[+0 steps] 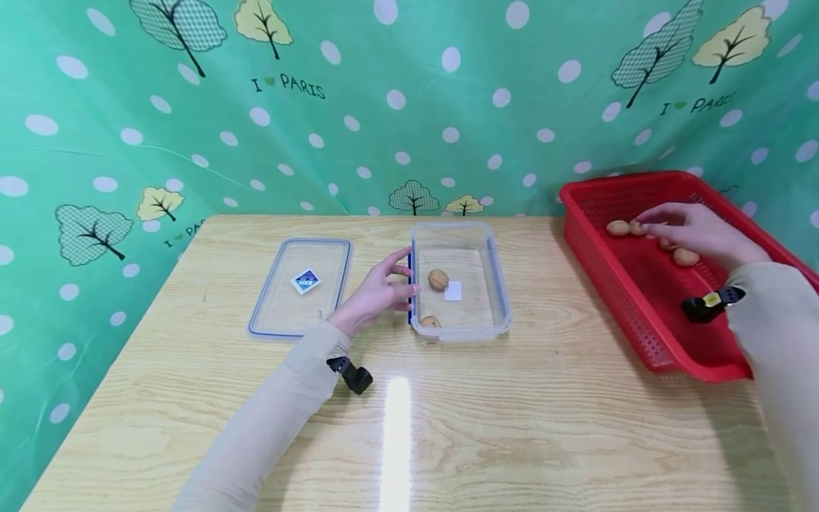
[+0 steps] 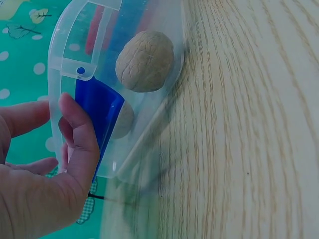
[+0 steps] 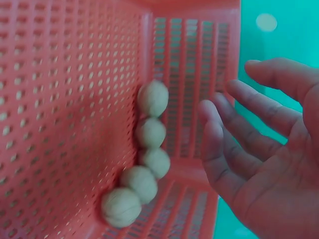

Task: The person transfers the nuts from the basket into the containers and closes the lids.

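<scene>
A clear plastic container (image 1: 501, 284) with blue side latches stands on the table, holding two walnuts (image 1: 438, 279) and a small white packet (image 1: 453, 291). My left hand (image 1: 377, 290) is at its left side, fingers spread loosely at the rim; in the left wrist view the fingertips lie by the blue latch (image 2: 102, 107). On the right, my right hand (image 1: 697, 229) reaches into a red basket (image 1: 617, 306) over several walnuts (image 1: 686, 257). The right wrist view shows those walnuts (image 3: 139, 183) in a row along the basket, with the hand's fingers loosely bent and apart from them.
Left of the container lies its clear lid (image 1: 275, 302) with a blue seal, a blue-and-white packet (image 1: 306, 281) on top. A green patterned cloth (image 1: 397, 128) hangs behind the wooden table (image 1: 512, 427). The basket's tall sides surround the right hand.
</scene>
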The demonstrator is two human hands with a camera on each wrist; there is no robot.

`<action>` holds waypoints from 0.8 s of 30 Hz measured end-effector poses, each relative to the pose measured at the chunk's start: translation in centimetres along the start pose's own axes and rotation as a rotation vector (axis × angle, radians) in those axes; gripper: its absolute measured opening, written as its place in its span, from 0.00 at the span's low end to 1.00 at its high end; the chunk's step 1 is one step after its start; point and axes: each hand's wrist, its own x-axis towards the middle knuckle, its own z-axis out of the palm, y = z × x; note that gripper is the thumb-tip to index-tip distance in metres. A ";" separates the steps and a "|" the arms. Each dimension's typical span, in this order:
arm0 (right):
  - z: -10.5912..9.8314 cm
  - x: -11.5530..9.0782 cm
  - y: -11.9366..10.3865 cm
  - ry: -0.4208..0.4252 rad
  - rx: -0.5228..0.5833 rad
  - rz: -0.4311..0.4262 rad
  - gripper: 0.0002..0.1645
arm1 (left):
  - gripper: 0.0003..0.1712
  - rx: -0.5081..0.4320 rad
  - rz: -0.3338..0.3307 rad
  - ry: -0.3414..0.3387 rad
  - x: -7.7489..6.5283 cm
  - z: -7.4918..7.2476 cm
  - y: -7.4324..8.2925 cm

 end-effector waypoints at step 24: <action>-0.4 -1.5 7.6 -0.001 0.192 0.254 0.44 | 0.44 -0.029 0.015 -0.019 0.1 0.2 -0.2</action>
